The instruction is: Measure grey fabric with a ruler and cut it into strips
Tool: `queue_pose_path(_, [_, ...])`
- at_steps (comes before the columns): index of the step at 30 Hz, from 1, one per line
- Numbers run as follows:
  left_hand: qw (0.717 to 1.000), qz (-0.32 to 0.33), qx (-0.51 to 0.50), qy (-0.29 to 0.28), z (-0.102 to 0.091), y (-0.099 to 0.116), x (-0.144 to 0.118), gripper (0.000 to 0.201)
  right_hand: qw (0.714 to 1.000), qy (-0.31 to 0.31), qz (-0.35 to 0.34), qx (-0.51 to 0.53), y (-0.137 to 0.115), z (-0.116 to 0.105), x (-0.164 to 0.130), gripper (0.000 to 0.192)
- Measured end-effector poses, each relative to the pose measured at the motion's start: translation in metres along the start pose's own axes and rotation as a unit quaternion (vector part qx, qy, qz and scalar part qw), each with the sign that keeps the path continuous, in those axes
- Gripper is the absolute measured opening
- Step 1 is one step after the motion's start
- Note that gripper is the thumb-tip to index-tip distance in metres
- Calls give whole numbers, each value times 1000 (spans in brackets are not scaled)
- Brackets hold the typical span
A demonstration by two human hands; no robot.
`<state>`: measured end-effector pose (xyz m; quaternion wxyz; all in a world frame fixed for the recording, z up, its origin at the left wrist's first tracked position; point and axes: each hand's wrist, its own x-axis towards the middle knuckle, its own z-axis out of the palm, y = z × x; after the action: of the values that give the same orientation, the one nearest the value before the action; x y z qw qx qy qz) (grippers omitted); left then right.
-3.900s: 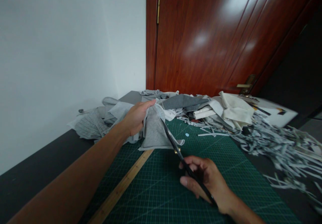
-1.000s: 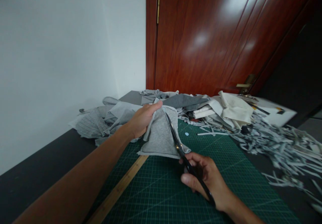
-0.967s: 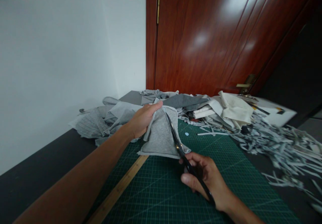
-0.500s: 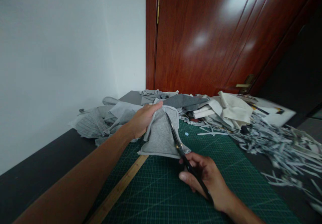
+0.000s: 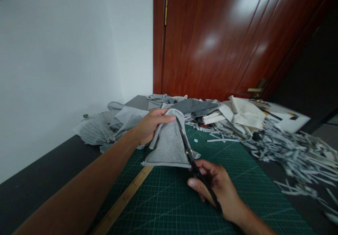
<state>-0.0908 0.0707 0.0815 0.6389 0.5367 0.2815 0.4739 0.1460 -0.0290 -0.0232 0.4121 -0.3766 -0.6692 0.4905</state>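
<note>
My left hand (image 5: 148, 125) pinches the top edge of a grey cloth piece (image 5: 166, 147) and holds it up over the green cutting mat (image 5: 200, 206). My right hand (image 5: 215, 187) grips black scissors (image 5: 188, 150). Their blades run up along the cloth's right side, the tips reaching close to my left fingers. A narrow strip of the cloth lies to the right of the blades. The cloth's lower edge hangs just above the mat.
A wooden ruler (image 5: 121, 201) lies diagonally on the mat's left side. Grey and white fabric pieces (image 5: 113, 122) are heaped at the back of the dark table (image 5: 39, 178). Several cut strips (image 5: 290, 150) spread at the right. Behind stands a wooden door (image 5: 224, 37).
The scissors have moved further up the cloth's right side. My left hand has shifted slightly right and the cloth's lower edge has swung a little leftward and lower.
</note>
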Motion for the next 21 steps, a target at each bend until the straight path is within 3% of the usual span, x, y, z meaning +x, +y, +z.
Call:
queue_pose_path(3, [999,37,15,29,0,1,0,28,1000,9,-3,0,1,0,1,38])
queue_pose_path(14, [987,89,68,119,7,-1,3,19,999,7,-25,33,1,0,1,38])
queue_pose_path(21, [992,33,65,102,14,-5,2,27,997,15,-25,69,11,-1,2,44])
